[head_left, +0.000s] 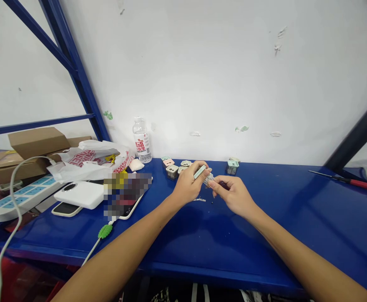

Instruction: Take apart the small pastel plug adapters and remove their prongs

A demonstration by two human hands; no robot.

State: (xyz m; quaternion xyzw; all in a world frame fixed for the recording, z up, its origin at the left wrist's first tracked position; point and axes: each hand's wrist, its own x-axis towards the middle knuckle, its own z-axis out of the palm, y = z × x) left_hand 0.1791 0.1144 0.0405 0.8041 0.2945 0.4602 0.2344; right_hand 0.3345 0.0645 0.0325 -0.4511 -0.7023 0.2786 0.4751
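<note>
My left hand (188, 184) is closed around a small box with a pale green face (200, 171), held tilted above the blue table (202, 243). Close against it, my right hand (235, 195) grips a dark-handled tool (223, 184); its tip is hidden at the box. Between the fingers of both hands shows a clear or whitish part, too small to name. Behind my left hand stand several little two-tone boxes, among them a cream one (171, 170) and a pink one (168, 162). A mint-topped box (232, 167) stands beyond my right hand. Below the hands lies a thin pale strip (199, 200).
At the left are a phone (131, 205), a white power bank (79, 194), a power strip (23, 197), a plastic bag (86, 161) and cardboard boxes (39, 142). A water bottle (142, 142) stands by the wall. A red-handled screwdriver (362, 184) lies at the right.
</note>
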